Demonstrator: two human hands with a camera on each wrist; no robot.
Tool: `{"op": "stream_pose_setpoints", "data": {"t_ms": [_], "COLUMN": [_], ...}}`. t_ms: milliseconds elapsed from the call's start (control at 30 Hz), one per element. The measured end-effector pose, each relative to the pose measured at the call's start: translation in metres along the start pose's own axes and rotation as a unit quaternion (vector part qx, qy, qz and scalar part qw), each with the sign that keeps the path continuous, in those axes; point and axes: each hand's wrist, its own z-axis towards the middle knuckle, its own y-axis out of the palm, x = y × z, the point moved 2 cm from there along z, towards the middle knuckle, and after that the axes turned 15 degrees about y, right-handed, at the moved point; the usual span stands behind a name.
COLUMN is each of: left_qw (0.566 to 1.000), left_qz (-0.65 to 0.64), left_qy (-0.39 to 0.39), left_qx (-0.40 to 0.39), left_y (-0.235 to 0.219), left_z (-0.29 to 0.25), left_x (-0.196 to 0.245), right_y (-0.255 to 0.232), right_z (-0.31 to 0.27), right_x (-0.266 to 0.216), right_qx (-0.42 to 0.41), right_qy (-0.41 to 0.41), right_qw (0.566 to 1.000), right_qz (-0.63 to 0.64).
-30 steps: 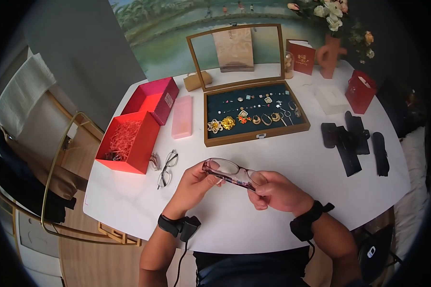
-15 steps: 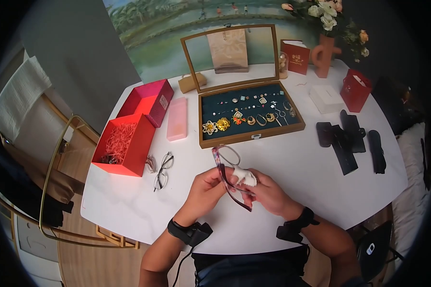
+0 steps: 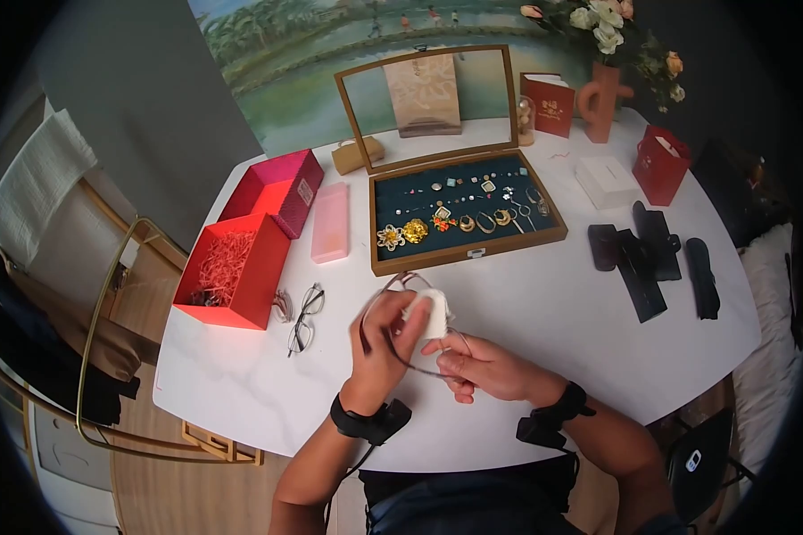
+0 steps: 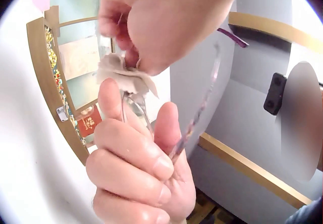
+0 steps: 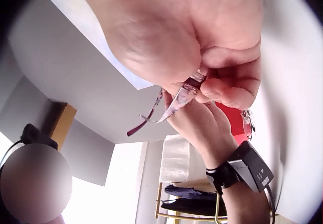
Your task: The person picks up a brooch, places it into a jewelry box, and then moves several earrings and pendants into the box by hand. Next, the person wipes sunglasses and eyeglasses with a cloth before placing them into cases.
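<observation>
My left hand [image 3: 376, 355] pinches the white cloth [image 3: 435, 316] at the glasses [image 5: 180, 98], and my right hand [image 3: 498, 367] grips their frame. I hold them over the white table [image 3: 526, 294], nearer than the open jewelry case [image 3: 517, 242].

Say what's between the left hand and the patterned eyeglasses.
A white cloth. The left wrist view shows it pinched in the fingers of the left hand, at the lens rims of the patterned eyeglasses.

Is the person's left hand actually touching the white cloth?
Touching. The left wrist view shows it: fingers of the left hand press right into the folds of the white cloth.
</observation>
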Motion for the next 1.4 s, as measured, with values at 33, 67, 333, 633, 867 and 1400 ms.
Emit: {"op": "stream_pose_setpoints", "data": {"t_ms": [33, 67, 333, 633, 867, 1400], "left_qw": [0.997, 0.99, 0.96, 0.944, 0.979, 0.823], "left_qz": [-0.026, -0.052, -0.143, -0.058, -0.067, -0.567], "left_qy": [-0.019, -0.038, 0.063, -0.052, -0.083, -0.027], "left_qx": [-0.065, -0.129, -0.233, -0.321, -0.175, 0.017], "left_y": [0.002, 0.005, 0.012, -0.016, -0.06, -0.069], "left_z": [-0.001, -0.003, -0.012, -0.004, 0.029, 0.017], "left_x": [0.0, 0.0, 0.011, -0.023, -0.003, 0.089], "right_y": [0.0, -0.001, -0.005, -0.029, -0.033, -0.047], "right_z": [-0.001, -0.001, -0.004, -0.001, 0.0, 0.006], "right_x": [-0.001, -0.002, -0.01, -0.007, -0.01, -0.007], "right_qx": [0.0, 0.001, 0.088, 0.205, 0.188, 0.204], "right_qy": [0.0, -0.006, -0.047, -0.087, -0.036, 0.016], "right_qw": [1.0, 1.0, 0.992, 0.975, 0.973, 0.966], "right_qz": [0.0, -0.001, 0.075, 0.017, 0.131, 0.161]}}
